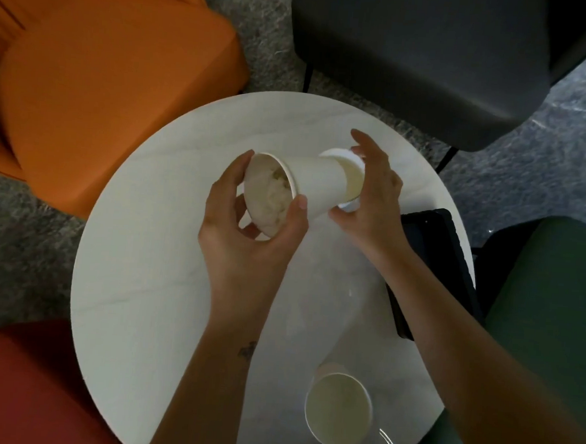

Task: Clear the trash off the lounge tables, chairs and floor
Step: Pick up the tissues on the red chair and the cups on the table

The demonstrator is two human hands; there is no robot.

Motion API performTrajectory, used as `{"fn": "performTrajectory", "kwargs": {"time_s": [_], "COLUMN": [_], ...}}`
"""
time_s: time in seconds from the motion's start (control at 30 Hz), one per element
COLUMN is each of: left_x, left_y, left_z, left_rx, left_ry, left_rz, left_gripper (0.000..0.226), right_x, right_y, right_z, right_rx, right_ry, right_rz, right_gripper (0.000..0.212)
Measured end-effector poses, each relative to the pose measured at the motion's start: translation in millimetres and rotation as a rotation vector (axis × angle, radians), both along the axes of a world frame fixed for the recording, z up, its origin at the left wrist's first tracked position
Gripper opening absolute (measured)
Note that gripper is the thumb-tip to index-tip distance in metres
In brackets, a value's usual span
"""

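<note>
My left hand grips a white paper cup tilted on its side above the round white table; crumpled tissue fills its mouth. The base of that cup points into a second white paper cup, which my right hand holds with fingers curled round its rim. A third paper cup stands upright and empty near the table's front edge.
An orange chair stands at the back left, a dark grey chair at the back right, a red seat at the front left and a green chair at the right. A black tablet lies on the table's right edge.
</note>
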State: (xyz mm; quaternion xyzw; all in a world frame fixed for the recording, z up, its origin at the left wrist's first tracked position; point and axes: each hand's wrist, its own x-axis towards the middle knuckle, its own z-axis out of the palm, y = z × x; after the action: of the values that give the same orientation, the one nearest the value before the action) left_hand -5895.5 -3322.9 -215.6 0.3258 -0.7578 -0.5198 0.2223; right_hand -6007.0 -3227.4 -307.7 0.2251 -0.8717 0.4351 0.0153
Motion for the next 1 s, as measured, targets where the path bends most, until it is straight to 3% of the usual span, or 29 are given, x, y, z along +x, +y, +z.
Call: {"fn": "performTrajectory", "kwargs": {"time_s": [0.33, 0.47, 0.7, 1.0], "left_x": [20.1, 36.4, 72.9, 116.3], "left_y": [-12.2, -19.0, -15.1, 1.3], "left_z": [-19.1, -28.4, -35.2, -47.0], "left_rx": [-0.435, -0.428, -0.401, -0.309], "left_ry": [-0.18, -0.199, -0.247, -0.208], "left_rz": [-0.296, -0.402, -0.411, -0.397], "left_gripper": [0.067, 0.072, 0.074, 0.075], "right_x": [72.0, 99.2, 140.2, 209.7], "right_y": [-5.2, -6.3, 18.0, 78.3], "right_z": [25.2, 27.3, 43.6, 24.4], "right_rx": [-0.189, -0.235, -0.132, 0.154], "right_ry": [-0.217, -0.245, -0.353, -0.306], "right_rz": [0.292, 0.247, 0.195, 0.05], "right_gripper": [0.093, 0.091, 0.089, 0.097]}}
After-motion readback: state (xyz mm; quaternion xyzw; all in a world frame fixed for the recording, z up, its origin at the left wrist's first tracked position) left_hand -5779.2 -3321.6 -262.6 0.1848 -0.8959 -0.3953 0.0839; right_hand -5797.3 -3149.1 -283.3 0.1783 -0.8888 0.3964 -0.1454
